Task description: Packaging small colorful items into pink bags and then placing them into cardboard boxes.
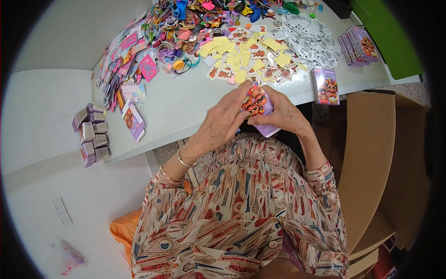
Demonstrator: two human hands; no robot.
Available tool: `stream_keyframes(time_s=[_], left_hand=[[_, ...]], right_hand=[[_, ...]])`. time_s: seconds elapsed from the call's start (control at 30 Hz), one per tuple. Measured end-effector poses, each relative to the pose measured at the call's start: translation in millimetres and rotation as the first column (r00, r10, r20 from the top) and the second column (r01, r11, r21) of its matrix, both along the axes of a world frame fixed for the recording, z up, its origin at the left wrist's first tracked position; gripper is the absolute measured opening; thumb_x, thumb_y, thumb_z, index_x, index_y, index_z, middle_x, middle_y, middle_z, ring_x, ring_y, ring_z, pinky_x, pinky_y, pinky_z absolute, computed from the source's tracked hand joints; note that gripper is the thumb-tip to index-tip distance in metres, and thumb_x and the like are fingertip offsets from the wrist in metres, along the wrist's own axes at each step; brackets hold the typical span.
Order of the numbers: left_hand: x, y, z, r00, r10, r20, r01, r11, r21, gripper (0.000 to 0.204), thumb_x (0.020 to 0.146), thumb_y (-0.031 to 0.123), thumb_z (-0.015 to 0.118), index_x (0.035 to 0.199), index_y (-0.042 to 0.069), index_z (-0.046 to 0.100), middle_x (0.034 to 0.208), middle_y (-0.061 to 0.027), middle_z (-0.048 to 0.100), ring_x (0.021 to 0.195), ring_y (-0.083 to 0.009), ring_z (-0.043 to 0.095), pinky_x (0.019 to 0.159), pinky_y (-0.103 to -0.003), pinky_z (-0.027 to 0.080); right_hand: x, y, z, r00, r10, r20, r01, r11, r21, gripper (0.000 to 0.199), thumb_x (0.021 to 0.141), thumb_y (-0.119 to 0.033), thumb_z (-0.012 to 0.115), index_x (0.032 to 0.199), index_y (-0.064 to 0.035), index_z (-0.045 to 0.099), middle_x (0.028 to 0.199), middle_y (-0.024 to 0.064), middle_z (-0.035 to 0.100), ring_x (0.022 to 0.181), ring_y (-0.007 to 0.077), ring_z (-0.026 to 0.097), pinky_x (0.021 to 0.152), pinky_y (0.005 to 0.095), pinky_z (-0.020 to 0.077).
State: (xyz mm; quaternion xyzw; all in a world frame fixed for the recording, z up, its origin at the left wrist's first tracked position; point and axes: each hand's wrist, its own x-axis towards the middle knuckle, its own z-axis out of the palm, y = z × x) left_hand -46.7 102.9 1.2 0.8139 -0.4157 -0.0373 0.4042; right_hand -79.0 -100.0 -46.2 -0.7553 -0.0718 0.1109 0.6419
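Note:
In front of my body, near the table's front edge, both hands grip one small purple box [261,104] printed with red cartoon characters. My left hand [223,114] is closed around its left side, with the fingers over the upper end. From the right, my right hand [287,114] wraps it, thumb across the front. The box is tilted, its lower end pointing toward my lap. Whether its upper end is unsealed is hidden by my fingers. Just beyond my right hand, a similar purple box [327,87] lies at the table edge.
On the white table [179,100] lie piles of pink cards [123,63], small colourful toys [186,28], yellow-backed stickers [244,53] and white packets [309,39]. Purple boxes [357,45] stand back right; flattened purple cartons [134,121] and stacked open ones [95,135] sit left. A cardboard box [369,167] is at right.

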Motion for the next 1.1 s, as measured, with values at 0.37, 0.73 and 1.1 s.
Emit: stream_keyframes(time_s=[0.37, 0.73, 1.1], left_hand=[[6.0, 0.0, -4.8, 0.607, 0.102, -0.788, -0.379, 0.909, -0.174, 0.027, 0.093, 0.008, 0.063, 0.118, -0.003, 0.065, 0.101, -0.0048, 0.069, 0.087, -0.005, 0.059, 0.078, -0.02, 0.049], [-10.9, -3.2, -10.2, 0.859, 0.326, -0.395, -0.363, 0.932, -0.019, 0.026, 0.094, 0.002, 0.054, 0.118, -0.001, 0.063, 0.1, -0.0153, 0.07, 0.084, -0.0189, 0.068, 0.071, -0.029, 0.051], [-29.7, -2.8, -22.0, 0.978, 0.208, -0.018, -0.208, 0.978, 0.01, 0.04, 0.091, -0.003, 0.049, 0.131, -0.005, 0.047, 0.118, -0.0225, 0.062, 0.098, -0.0334, 0.065, 0.085, -0.036, 0.051]], right_hand=[[-8.4, -0.4, 10.2, 0.999, 0.023, -0.041, -0.027, 0.995, -0.094, 0.059, 0.067, -0.025, 0.085, 0.108, -0.0002, 0.052, 0.092, 0.0129, 0.068, 0.085, 0.0187, 0.063, 0.08, 0.0335, 0.0489], [-9.4, 3.8, 7.8, 0.998, 0.036, -0.05, -0.04, 0.994, -0.099, 0.056, 0.066, -0.023, 0.086, 0.104, -0.0008, 0.051, 0.089, 0.0125, 0.067, 0.083, 0.0174, 0.063, 0.078, 0.033, 0.0494], [-13.0, 3.3, 5.8, 0.999, 0.035, -0.025, -0.037, 0.996, -0.087, 0.052, 0.067, -0.021, 0.085, 0.099, -0.0004, 0.05, 0.086, 0.0116, 0.066, 0.078, 0.0155, 0.059, 0.075, 0.0324, 0.0484]])
